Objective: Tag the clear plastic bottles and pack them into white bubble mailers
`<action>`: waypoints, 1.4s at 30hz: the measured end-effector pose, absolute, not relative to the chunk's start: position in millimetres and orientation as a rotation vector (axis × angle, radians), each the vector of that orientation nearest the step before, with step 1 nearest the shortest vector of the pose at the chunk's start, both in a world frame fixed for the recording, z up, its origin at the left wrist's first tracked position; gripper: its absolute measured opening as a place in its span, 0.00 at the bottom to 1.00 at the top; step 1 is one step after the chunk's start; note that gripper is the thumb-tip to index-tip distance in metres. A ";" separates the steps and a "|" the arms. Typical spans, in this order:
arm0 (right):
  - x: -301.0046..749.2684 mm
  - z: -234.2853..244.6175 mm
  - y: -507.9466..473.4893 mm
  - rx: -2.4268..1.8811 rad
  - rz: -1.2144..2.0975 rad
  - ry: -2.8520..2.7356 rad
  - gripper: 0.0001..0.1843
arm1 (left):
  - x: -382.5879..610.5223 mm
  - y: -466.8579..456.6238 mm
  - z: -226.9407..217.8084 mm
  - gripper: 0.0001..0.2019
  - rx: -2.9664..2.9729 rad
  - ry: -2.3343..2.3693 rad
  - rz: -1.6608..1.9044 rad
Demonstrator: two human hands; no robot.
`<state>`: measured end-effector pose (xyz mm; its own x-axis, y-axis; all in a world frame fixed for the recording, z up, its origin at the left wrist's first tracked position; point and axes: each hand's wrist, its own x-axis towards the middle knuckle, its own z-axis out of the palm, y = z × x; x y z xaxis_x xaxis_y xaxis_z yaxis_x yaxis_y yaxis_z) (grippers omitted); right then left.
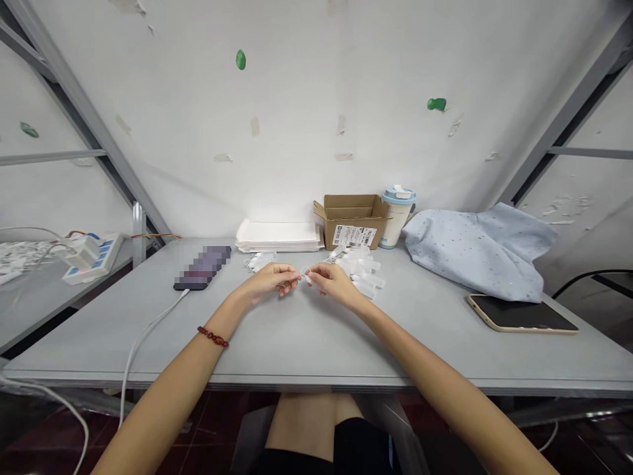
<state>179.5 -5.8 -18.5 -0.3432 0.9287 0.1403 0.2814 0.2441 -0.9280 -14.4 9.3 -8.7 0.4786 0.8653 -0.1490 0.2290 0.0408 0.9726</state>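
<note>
My left hand (pixel 271 280) and my right hand (pixel 332 282) meet over the middle of the grey table (pixel 306 336), fingers pinched together on one small clear plastic piece (pixel 304 272) between them. A red bead bracelet (pixel 213 337) sits on my left wrist. Just behind my right hand lies a heap of similar clear plastic pieces (pixel 360 267). A smaller cluster of clear pieces (pixel 260 260) lies behind my left hand.
At the back stand a stack of white sheets (pixel 279 235), an open cardboard box (pixel 352 219) and a lidded cup (pixel 397 215). A phone on a white cable (pixel 202 268) lies left, a second phone (pixel 521 314) right, near a pale blue cloth (pixel 479 249). A power strip (pixel 91 256) is far left.
</note>
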 end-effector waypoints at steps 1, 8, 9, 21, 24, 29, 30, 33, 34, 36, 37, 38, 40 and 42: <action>179.4 -18.2 -6.1 -1.118 1.112 -1.780 0.10 | -14.3 9.2 -8.4 0.15 1.488 1.008 0.641; 179.3 -17.9 -5.9 -1.098 1.107 -1.778 0.11 | -13.9 8.7 -7.7 0.16 1.485 1.022 0.656; 179.4 -18.1 -5.7 -1.094 1.109 -1.778 0.11 | -13.9 8.7 -7.7 0.16 1.483 1.022 0.657; 180.1 -19.7 -4.4 -1.067 1.097 -1.800 0.11 | -14.2 8.4 -7.3 0.15 1.485 1.021 0.631; 180.5 -21.1 -3.3 -1.055 1.101 -1.801 0.11 | -14.3 8.2 -6.8 0.15 1.487 1.022 0.628; 180.6 -22.5 -2.9 -1.037 1.134 -1.798 0.11 | -14.4 8.2 -6.7 0.15 1.497 1.013 0.630; 180.4 -22.7 -3.1 -1.032 1.141 -1.800 0.11 | -14.3 8.3 -6.9 0.15 1.499 1.014 0.629; 179.3 -22.8 -3.8 -1.021 1.149 -1.813 0.12 | -13.7 8.3 -7.5 0.15 1.516 1.000 0.614; 179.0 -22.8 -4.0 -1.021 1.149 -1.815 0.12 | -13.6 8.3 -7.6 0.15 1.521 0.994 0.611; 178.9 -22.3 -4.1 -1.029 1.144 -1.812 0.12 | -13.9 8.4 -7.4 0.15 1.524 0.997 0.620; 179.1 -22.0 -4.2 -1.035 1.139 -1.806 0.11 | -14.3 8.6 -7.3 0.15 1.521 1.005 0.633; 179.4 -21.6 -4.2 -1.039 1.135 -1.799 0.12 | -14.9 8.7 -7.1 0.15 1.516 1.016 0.647; 180.1 -20.6 -4.3 -1.035 1.132 -1.786 0.12 | -15.9 8.9 -6.6 0.15 1.504 1.033 0.669; 180.6 -19.7 -4.6 -1.026 1.137 -1.778 0.12 | -16.3 8.8 -6.0 0.15 1.498 1.036 0.671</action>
